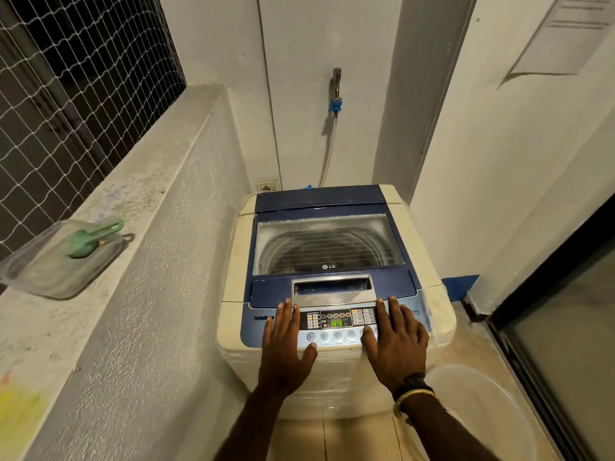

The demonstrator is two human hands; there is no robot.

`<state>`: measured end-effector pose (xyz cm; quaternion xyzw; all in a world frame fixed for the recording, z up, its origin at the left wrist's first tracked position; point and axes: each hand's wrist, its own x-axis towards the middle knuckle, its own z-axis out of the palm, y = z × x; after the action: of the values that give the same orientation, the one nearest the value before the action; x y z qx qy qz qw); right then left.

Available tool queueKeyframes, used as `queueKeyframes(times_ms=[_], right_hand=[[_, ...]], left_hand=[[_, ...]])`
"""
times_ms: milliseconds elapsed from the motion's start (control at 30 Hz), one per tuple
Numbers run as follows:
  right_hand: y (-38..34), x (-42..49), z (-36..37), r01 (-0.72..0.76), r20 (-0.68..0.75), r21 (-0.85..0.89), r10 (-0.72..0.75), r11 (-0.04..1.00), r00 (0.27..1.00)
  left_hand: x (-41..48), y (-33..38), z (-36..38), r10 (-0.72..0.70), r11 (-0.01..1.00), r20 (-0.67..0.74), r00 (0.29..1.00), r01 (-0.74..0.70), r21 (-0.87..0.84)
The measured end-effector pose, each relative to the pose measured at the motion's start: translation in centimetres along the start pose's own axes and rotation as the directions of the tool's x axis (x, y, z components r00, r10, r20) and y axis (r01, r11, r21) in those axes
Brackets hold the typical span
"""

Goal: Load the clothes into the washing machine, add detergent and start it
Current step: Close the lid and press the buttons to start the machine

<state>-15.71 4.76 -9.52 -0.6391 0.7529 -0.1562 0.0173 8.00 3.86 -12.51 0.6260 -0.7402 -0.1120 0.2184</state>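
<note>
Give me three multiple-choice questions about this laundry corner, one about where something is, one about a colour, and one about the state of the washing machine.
1. Where does the scoop lie?
A. In the clear container on the ledge
B. On the machine's lid
C. On the floor

2. What colour are the digits on the display?
A. Red
B. Green
C. White

3. How is the lid of the washing machine?
A. Raised upright
B. Taken off
C. Shut flat

Answers:
1 A: the green scoop sits inside the clear container on the ledge to the left of the machine.
2 B: the panel shows 44 in glowing green, between the left hand and the right hand, both flat on the panel.
3 C: the glass lid lies flat over the drum.
</note>
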Motion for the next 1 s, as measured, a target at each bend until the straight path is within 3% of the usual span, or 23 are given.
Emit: queueKeyframes(times_ms=[1000], right_hand=[[0.01, 0.0, 0.2, -0.014, 0.007, -0.003, 0.014, 1.0, 1.0]], left_hand=[[0.12, -0.2, 0.31, -0.008, 1.0, 0.003, 1.0, 0.008, 0.005]])
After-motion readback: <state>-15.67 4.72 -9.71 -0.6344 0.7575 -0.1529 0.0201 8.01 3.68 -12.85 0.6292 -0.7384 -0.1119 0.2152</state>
